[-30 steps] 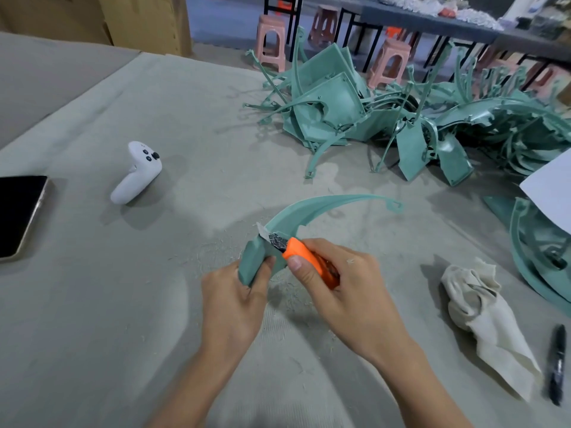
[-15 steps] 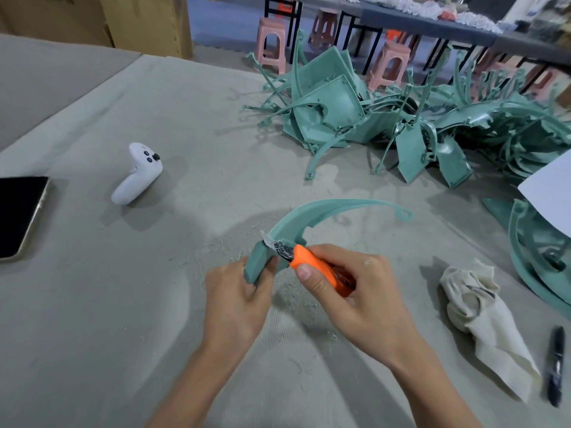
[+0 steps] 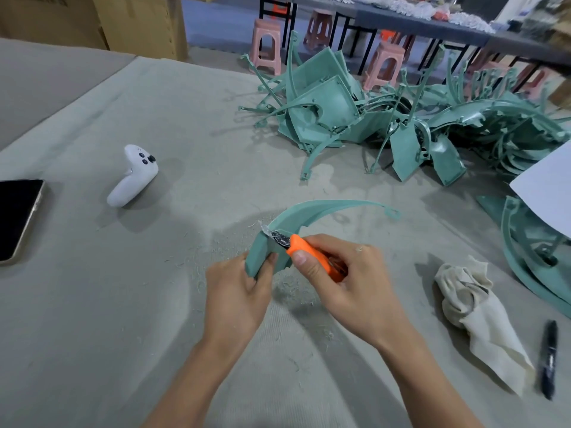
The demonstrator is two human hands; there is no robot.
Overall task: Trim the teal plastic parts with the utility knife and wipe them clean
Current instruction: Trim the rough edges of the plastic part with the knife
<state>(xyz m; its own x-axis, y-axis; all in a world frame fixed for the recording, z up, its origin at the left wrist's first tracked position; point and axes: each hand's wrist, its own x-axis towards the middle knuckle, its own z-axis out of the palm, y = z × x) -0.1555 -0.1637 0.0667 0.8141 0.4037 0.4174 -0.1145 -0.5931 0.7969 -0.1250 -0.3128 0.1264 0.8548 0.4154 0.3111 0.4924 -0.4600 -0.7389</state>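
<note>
Gripping the near end of the curved teal part (image 3: 309, 214), near and central, the left hand (image 3: 238, 291) has its thumb just beside the blade of the utility knife (image 3: 309, 254), which the right hand (image 3: 346, 279) clasps; a slip could nick that thumb or gouge the plastic

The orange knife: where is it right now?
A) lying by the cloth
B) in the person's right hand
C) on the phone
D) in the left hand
B: the right hand grips the orange knife, with its blade against the curved teal part that the left hand holds.
</note>
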